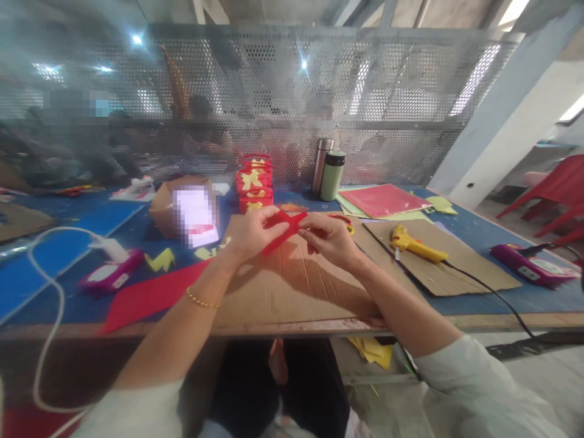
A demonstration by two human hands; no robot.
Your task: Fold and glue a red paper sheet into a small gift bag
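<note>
The small red piece (293, 226) is up between both hands, just above a brown cardboard sheet (278, 298) near the table's front edge. I have it pinched in my left hand (252, 232), thumb laid along the top, fingers curled behind. My right hand (332, 238) is nearly closed, thumb and forefinger meeting at the piece's right-hand corner (from this far off, I can't tell how firm that pinch is). Off to my left, a longer red strip (152, 296) lies flat, partly behind my forearm, with yellow scraps (159, 260) just beyond it. Past the hands stand red bundles with yellow bows (254, 181). Over on the right, a yellow glue gun (417, 247) rests on another piece of cardboard (474, 277), its black cord trailing over the front edge.
</note>
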